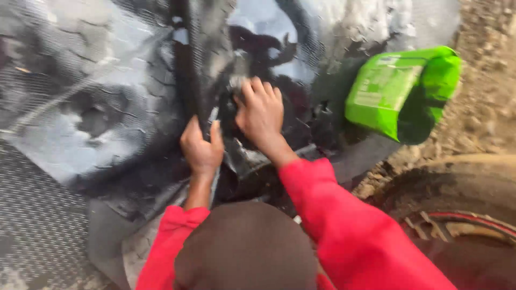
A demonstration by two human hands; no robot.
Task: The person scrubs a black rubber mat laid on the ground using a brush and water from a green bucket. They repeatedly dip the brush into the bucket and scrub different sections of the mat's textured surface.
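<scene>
Nearest to us is a dark rounded shape (244, 247) at the bottom middle, blurred; we cannot tell what it is. Red sleeves (344, 225) run up from either side of it toward the hands.

Our left hand (201, 147) is curled narrow around a thin grey strip (214, 115) that stands up between thumb and fingers; what the strip is, we cannot tell. Our right hand (262, 111) lies just beside it, higher and to the right, fingers bent and pressed down on a small pale wad (236, 82) against the glossy black panel (134, 80). Whether it grips the wad or only pushes on it is hidden by the fingers. Both hands are at the middle of the panel, near a dark seam (185, 64) that runs up and down it.

The panel is shiny and mirrors light patches and cracked shapes. To the right, a bright green packet (395, 94) sits at the panel's edge, its open mouth dark. Below it lies a muddy tyre (462, 198) with a red line along its rim, and sandy ground (489, 80) beyond. A ribbed metal sheet (32, 225) fills the lower left.
</scene>
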